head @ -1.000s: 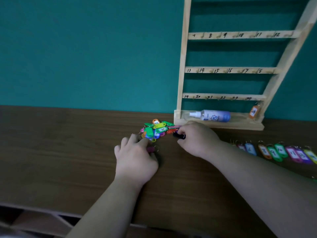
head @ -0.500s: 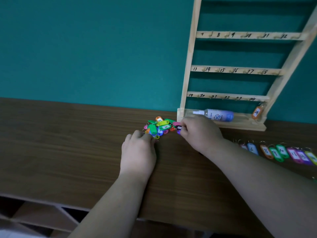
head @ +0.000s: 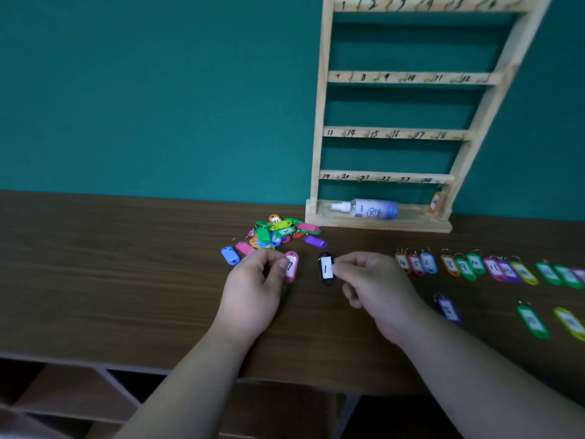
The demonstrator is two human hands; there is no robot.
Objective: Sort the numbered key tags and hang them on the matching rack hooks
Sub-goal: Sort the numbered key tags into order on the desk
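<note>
My left hand [head: 253, 289] pinches a pink key tag [head: 291, 266] marked 7, held upright above the table. A black tag [head: 326, 268] marked 1 is pinched in my right hand [head: 375, 285], close beside the pink one. Behind both hands lies a loose pile of coloured tags [head: 275, 233]. A row of sorted numbered tags [head: 465, 266] runs along the table to the right, with a few more tags [head: 535, 321] below it. The wooden rack [head: 319, 122] with numbered hooks leans against the teal wall; an orange tag [head: 436, 201] hangs at its lower right.
A white and blue spray bottle [head: 367, 209] lies on the rack's base shelf. A blue tag [head: 230, 255] and a purple tag [head: 315, 241] lie apart from the pile. The brown table [head: 110, 264] ends at its front edge above open shelving [head: 79, 394].
Both hands have drawn back from the pile toward me, each lifting one tag: the left the pink 7, the right the black 1. The view has tilted up, showing the rack's top row.
</note>
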